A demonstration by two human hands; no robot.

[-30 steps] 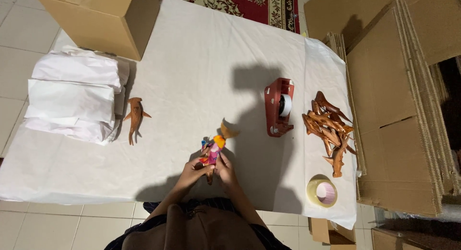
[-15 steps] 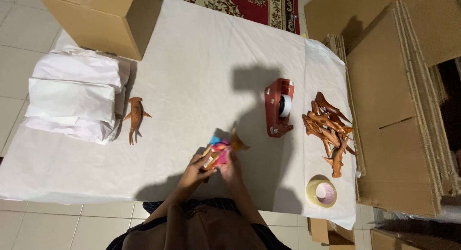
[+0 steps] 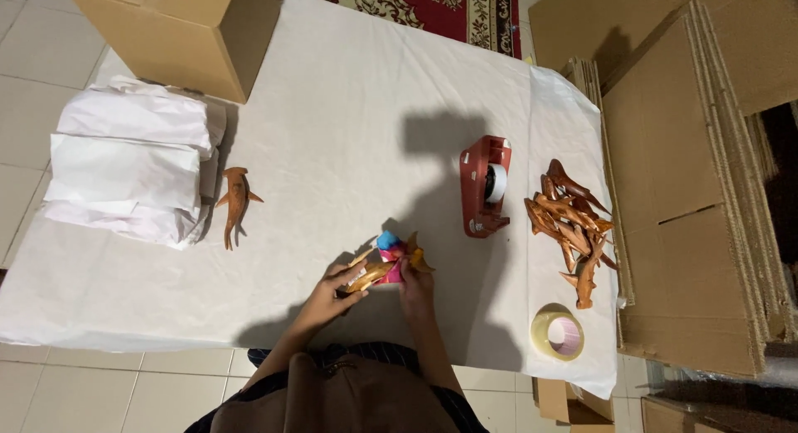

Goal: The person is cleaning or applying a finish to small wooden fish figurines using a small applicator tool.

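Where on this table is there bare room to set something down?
Widest bare patch: mid-table, between the lone carving, tape dispenser and box. Crowded: right edge, with carving pile and tape roll; left, paper stack.

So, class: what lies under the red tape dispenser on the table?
The red tape dispenser rests on the white paper sheet that spreads across the whole work surface. Whatever lies beneath that sheet is covered and cannot be seen.
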